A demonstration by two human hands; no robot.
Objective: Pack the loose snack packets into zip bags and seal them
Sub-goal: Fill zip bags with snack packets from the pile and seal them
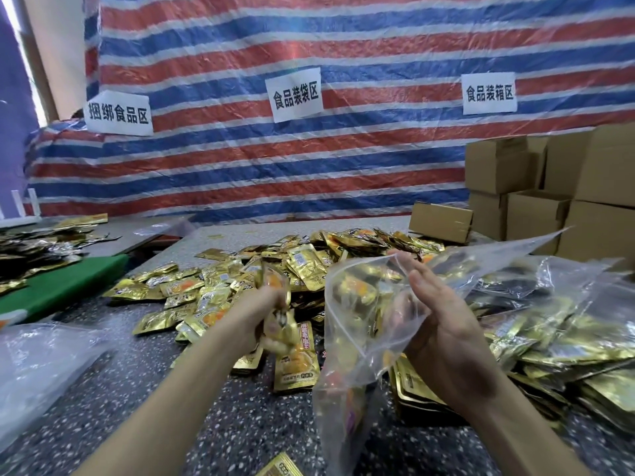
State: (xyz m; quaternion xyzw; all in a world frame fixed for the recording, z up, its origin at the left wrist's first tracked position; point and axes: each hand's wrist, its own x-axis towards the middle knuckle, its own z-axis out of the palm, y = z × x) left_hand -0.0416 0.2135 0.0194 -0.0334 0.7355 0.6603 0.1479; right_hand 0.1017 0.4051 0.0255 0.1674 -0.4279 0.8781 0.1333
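Both hands are busy over the speckled grey stone desk. Left of the heap of loose gold foil snack packets, a flat green mat and a slack sheet of clear plastic lie out of the working path. Over the heap's near edge the left hand grips a motion-blurred bunch of gold packets, apparently raised for loading. Just right of that edge hangs the clear plastic zip bag, which seems to hold some packets, its mouth turned towards the bunch so they can slide straight in. The right hand holds it there, thumb seemingly inside the wall and fingers outside, pinching the plastic to keep the mouth spread; the seal is not yet pressed. Farther right of the heap lie filled clear bags of gold packets, with brown cardboard boxes stacked beyond, likely awaiting them.
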